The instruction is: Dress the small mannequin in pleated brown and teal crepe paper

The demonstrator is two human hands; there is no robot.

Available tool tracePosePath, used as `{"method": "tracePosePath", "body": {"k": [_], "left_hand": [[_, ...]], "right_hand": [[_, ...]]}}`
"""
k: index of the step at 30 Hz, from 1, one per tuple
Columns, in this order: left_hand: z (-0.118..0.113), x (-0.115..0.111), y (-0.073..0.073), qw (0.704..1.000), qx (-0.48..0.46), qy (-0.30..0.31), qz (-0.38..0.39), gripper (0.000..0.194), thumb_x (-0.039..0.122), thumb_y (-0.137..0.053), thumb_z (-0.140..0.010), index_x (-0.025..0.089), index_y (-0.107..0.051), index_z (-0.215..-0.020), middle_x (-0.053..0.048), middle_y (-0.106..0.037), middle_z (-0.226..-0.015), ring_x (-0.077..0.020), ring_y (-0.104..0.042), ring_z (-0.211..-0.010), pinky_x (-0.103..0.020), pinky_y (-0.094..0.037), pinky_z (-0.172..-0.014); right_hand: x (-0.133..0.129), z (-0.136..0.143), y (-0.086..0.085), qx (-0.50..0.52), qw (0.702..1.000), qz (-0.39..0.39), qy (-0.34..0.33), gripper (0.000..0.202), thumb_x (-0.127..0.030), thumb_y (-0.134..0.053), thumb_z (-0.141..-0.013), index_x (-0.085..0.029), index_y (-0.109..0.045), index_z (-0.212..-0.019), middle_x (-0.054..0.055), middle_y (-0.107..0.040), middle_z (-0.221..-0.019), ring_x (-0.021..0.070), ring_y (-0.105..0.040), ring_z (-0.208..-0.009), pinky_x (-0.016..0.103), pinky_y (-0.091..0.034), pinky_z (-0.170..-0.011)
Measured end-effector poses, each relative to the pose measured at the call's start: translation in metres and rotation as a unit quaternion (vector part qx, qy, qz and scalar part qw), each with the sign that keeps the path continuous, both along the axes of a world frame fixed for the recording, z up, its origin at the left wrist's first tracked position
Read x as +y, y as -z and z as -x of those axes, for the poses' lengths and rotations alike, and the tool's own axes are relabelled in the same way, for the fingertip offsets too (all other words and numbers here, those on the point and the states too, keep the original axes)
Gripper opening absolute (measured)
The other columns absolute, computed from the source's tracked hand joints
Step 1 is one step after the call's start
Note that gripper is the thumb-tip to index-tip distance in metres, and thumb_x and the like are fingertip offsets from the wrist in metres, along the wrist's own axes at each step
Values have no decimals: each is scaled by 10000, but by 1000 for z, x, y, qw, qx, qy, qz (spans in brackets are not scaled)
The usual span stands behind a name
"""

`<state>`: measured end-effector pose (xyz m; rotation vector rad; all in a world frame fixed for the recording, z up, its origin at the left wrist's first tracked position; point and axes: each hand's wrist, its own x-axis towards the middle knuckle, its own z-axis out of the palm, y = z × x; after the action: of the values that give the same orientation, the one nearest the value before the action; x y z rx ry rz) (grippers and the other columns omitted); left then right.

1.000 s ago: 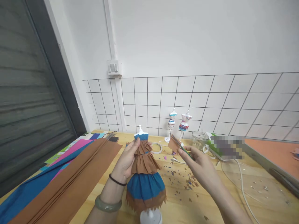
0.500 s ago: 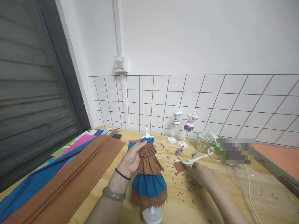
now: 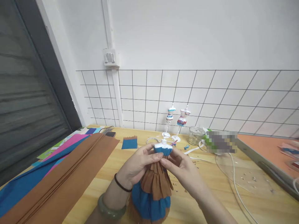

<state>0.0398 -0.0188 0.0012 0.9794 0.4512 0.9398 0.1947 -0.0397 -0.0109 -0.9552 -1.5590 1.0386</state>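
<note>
A miniature dress form (image 3: 163, 145) with a white neck and shoulders wears a doll dress (image 3: 155, 180) of blue and brown fabric, with pleated brown tiers over a blue skirt. Around its left side wraps my left hand (image 3: 142, 163), closed, its thumb pressed on the front of the bodice. My right hand (image 3: 183, 169) closes on the other side, its thumb meeting the left thumb at the gathered brown top. Any small thing between the thumbs is hidden. The skirt's lower edge and the form's stand are out of sight.
Long folded brown cloth (image 3: 77, 168) lies over blue cloth (image 3: 25, 189) at left. Behind the hands are a blue piece with brown edge (image 3: 130, 143), two small mannequins (image 3: 170, 118), a glass jar (image 3: 196, 137) and white ribbon (image 3: 193, 150). A white cord (image 3: 235, 179) crosses at right.
My right hand has left the brown scrap on the right and now grips the dress. The dress form's top has come nearer and tipped towards me. The view has shifted right.
</note>
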Motion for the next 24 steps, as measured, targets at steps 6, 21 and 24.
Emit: {"method": "tracePosePath", "body": {"k": [6,21,24], "left_hand": [[-1,-2,-2,1000,11,-7,-3,325,194,-759,-691,160,-681,-1005,-121,-672,-1114,-276,-585,-1108,-348,-433,-927],[-8,-5,-1,990,69,-101,-76,434,207,-770,-673,205,-662,-1094,-90,-648,-1192,-268,-560,-1141,-356,-415,-967],[-17,-13,-3,956,136,-211,-150,471,214,-787,-638,240,-682,-1096,-67,-655,-1169,-292,-543,-1131,-371,-388,-986]], "right_hand": [[1,-3,1,-46,997,-55,31,235,-393,-613,-813,-182,-641,-911,54,-679,-887,210,-623,-896,395,-500,-876],[-3,-21,-14,51,997,41,46,391,-437,-653,-783,-254,-636,-1129,76,-651,-1192,241,-599,-1096,404,-494,-922],[-7,-26,-14,31,989,12,143,433,-476,-683,-737,-266,-642,-1113,79,-637,-1209,262,-598,-1094,402,-516,-883]]}}
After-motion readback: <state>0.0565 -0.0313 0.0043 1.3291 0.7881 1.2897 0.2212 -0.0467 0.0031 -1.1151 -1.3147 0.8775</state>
